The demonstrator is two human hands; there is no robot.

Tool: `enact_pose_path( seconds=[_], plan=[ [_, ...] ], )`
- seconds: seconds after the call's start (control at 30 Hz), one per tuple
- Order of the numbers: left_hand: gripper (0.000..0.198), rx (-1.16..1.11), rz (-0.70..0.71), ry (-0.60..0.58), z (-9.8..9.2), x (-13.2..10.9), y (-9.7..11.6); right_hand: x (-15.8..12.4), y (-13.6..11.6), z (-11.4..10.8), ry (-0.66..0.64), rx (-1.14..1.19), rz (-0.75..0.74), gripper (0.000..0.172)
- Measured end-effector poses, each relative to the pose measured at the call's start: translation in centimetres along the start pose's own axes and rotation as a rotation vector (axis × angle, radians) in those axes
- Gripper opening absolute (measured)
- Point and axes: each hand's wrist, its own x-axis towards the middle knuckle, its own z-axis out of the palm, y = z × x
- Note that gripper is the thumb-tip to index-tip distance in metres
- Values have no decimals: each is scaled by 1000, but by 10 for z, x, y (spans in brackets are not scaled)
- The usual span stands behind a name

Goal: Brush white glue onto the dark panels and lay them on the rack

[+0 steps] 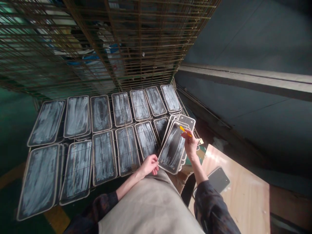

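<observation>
A dark rectangular panel (pixel 172 149) with a pale rim, rounded corners and whitish streaks lies tilted on top of several similar panels. My left hand (pixel 149 165) is closed with curled fingers at its lower left corner, the fingertips against the edge. My right hand (pixel 191 144) grips a slim yellow tool (pixel 185 131), pen-like, whose exact kind I cannot make out. The tool's end is over the panel's upper part, near a corner hole. Behind the right hand, the panel's right edge is partly hidden.
Two rows of white-smeared panels (pixel 102 157) lie on a wire rack (pixel 131 149). Wire grids (pixel 146 39) rise behind it. At right, one grey panel (pixel 218 179) lies on a light wooden board (pixel 246 188). A grey wall (pixel 255 42) stands beyond.
</observation>
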Motion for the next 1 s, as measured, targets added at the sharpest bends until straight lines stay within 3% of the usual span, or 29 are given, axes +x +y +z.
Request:
enact_pose_path(
  seconds=[0.1, 0.23, 0.37, 0.53, 0.73, 0.87, 1.0],
  plan=[
    [33, -4, 4, 5, -1, 1, -3, -13, -5, -11, -177, -116, -17, 29],
    [32, -14, 8, -8, -1, 1, -5, -20, -19, -28, -330, 3, 54, 31],
    [31, -16, 6, -8, 1, 0, -4, -4, -25, -27, -210, 97, 70, 35],
    [32, -9, 6, 9, 5, -1, -3, 10, -7, -12, -179, -86, -10, 33],
    [37, -63, -16, 7, 7, -5, 0, 14, 11, -23, -77, -249, -93, 33],
    [39, -141, -27, -19, 9, -7, 0, 4, 7, -28, -129, -435, -169, 33],
    [42, -176, -38, -29, 11, -8, -2, -35, -9, -34, -278, -463, -192, 32]
  ],
)
